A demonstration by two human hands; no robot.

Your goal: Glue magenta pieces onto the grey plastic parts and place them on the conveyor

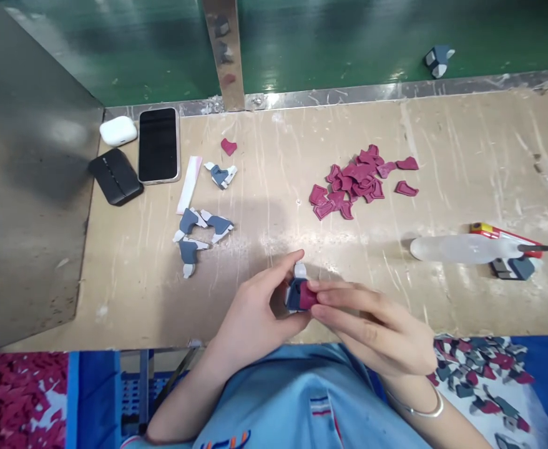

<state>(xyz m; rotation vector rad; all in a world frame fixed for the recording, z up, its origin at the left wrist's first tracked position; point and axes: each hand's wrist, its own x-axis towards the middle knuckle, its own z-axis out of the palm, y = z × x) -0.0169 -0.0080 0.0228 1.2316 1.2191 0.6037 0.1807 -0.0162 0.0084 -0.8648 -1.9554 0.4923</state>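
Near the front edge of the table, my left hand (259,305) holds a small dark blue and white part (294,294) between thumb and fingers. A maroon piece (306,295) lies against the right side of that part, and the fingertips of my right hand (372,318) pinch it there. Whether the maroon piece is fixed to the blue part cannot be seen. Beyond my hands sits a loose pile of maroon pieces (358,178). Several blue and white parts (190,251) lie to the left, with a single maroon piece (228,146) farther back.
A phone (159,146), white case (118,131) and black box (115,176) stand back left, near a paper strip (190,185). At right are a translucent bottle (465,249) and a red-yellow box (482,229). Bins of maroon pieces (16,399) and mixed parts (499,374) sit below the table.
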